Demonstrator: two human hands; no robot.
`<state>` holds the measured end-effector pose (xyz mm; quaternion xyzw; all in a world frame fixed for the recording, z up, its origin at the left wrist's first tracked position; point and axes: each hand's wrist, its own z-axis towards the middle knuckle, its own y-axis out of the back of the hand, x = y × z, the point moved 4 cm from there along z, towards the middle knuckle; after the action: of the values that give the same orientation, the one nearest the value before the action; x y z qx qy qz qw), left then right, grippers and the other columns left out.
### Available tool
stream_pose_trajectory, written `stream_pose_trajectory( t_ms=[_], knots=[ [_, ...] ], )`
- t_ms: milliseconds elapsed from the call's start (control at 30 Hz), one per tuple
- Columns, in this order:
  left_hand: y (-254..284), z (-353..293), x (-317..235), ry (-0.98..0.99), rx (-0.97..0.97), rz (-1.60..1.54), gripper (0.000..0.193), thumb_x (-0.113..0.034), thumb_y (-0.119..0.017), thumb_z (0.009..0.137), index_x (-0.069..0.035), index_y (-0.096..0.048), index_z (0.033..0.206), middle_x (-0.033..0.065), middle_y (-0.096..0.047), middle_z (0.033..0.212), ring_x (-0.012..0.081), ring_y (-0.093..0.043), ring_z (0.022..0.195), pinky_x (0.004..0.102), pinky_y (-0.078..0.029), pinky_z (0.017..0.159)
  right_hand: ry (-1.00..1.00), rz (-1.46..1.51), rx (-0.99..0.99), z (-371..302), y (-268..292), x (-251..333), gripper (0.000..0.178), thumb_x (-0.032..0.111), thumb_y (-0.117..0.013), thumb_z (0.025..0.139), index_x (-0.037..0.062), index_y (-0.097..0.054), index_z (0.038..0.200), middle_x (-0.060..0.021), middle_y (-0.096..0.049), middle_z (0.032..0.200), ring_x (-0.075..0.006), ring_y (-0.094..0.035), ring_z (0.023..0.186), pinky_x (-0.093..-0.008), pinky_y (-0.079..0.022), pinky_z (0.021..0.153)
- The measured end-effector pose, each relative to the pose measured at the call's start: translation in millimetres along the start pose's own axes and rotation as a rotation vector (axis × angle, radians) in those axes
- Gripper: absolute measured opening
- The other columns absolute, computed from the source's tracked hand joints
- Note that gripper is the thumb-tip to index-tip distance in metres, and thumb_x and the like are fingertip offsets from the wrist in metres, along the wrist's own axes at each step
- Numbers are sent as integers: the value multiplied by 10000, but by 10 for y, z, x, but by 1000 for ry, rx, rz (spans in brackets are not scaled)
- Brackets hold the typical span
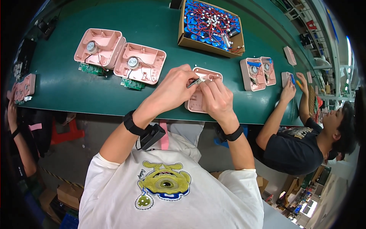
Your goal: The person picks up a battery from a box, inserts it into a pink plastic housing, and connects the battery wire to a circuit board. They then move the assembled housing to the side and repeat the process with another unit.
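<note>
Over an open pink plastic housing (195,106), both my hands meet close together. My left hand (174,84) pinches a small flat part with a dark edge (193,83), which looks like a circuit board. My right hand (218,97) is closed beside it, its fingertips at a tiny pale piece (202,79); what they grip is mostly hidden by the fingers. The housing lies on the green table with its hollow side up, its right part covered by my right hand.
Left of my hands sit two pink housings (153,76) with round speakers and green circuit boards (132,84). A cardboard box (207,45) of blue wired batteries stands behind. At right, a co-worker's hands (289,91) work near more pink housings (248,82); another person's arm (19,133) is at far left.
</note>
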<state>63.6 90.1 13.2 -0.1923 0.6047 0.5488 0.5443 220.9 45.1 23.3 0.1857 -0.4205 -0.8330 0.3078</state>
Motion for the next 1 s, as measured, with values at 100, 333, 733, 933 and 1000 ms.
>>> stream_pose_trajectory(
  t_ms=[100,333,733,933,1000],
  knots=[
    [-1,-4,8,6,-1,6,218,-6,-707,869,76,-732,1069,146,-629,881,283,-607,746,381,-502,685,-4,-1,12,11,0,-11,224,27,-722,730,-6,-684,948,-94,-646,892,-236,-641,792,-336,-548,596],
    [-37,-98,83,27,-77,-43,247,-43,-744,887,76,-720,1102,114,-619,874,213,-587,723,353,-493,668,-82,44,-19,-49,-22,-29,238,-40,-763,765,-8,-687,987,-93,-680,917,-265,-669,788,-360,-555,620],
    [-42,-151,104,44,-140,-51,257,-62,-757,898,75,-719,1112,97,-614,877,185,-569,704,330,-488,649,-55,61,-21,-19,-8,-50,269,6,-738,722,4,-707,989,-73,-623,926,-227,-656,824,-337,-561,596],
    [-56,-132,50,20,-120,-5,274,-49,-757,877,68,-723,1123,100,-608,866,188,-557,689,340,-481,643,-26,26,-34,-34,-13,-36,265,14,-738,714,-2,-705,976,-76,-580,895,-244,-647,839,-340,-559,594],
    [-55,-124,27,41,-120,-14,280,-46,-758,871,66,-724,1125,102,-606,861,190,-553,685,343,-479,641,-29,19,-30,-26,-4,-28,265,16,-738,713,-4,-703,975,-79,-567,889,-253,-644,840,-343,-557,594]
  ],
)
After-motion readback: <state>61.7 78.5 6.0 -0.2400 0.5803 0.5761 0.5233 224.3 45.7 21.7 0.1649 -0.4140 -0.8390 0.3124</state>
